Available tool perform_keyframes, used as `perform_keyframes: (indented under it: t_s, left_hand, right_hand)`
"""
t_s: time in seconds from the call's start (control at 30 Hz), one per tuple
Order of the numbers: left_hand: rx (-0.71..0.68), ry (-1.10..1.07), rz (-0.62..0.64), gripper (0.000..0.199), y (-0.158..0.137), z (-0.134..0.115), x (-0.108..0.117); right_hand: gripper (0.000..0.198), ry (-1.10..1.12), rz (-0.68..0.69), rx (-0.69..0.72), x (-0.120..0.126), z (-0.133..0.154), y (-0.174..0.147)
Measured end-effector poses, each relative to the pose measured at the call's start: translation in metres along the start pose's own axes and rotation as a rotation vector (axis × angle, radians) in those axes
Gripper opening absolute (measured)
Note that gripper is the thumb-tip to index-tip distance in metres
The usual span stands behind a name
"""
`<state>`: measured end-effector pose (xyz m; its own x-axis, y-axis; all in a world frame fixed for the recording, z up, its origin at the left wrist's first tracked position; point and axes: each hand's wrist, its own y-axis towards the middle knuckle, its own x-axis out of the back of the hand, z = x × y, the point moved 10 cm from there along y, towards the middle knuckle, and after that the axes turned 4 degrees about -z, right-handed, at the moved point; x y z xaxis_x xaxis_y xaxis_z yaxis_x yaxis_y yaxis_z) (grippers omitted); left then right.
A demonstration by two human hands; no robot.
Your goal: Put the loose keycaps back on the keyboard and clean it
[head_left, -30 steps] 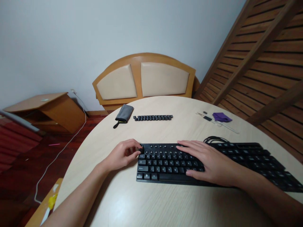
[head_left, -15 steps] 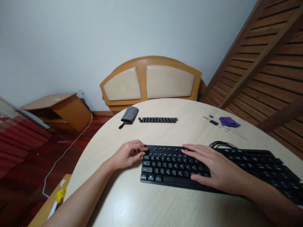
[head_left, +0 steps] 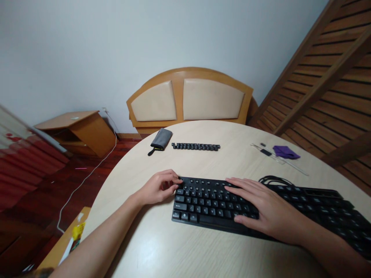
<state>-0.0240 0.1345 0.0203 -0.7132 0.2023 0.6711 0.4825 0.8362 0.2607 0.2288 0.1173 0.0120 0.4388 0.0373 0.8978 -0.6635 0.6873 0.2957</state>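
A black keyboard (head_left: 210,203) lies on the round pale wooden table (head_left: 162,247). Along its two upper rows, small bare mounts show instead of full keycaps. My left hand (head_left: 160,187) is at the upper left corner, thumb and fingers bent together in a pinch; whatever is between the fingertips is hidden. Flat across the middle of the keyboard rests my right hand (head_left: 269,206), its fingers spread and the thumb over the lower keys. Beyond the keyboard, loose black keycaps (head_left: 197,146) are lined up in two rows.
A grey pouch (head_left: 162,139) lies left of the keycaps. At the right are a purple cloth (head_left: 286,152), thin tools (head_left: 266,153) and a coiled black cable (head_left: 275,180) behind the keyboard. A padded headboard (head_left: 179,98) stands past the table's far edge.
The view has shifted slightly, so most things sit a little farther right. Both hands keep nearly the same places on the keyboard.
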Motion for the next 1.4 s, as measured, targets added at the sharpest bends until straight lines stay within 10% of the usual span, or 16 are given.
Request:
perform_keyframes:
  t_s: [1.4]
  left_hand:
    - [0.012, -0.137, -0.096, 0.025, 0.005, 0.004, 0.000]
  right_hand:
    - [0.039, 0.055, -0.055, -0.004, 0.013, 0.010, 0.005]
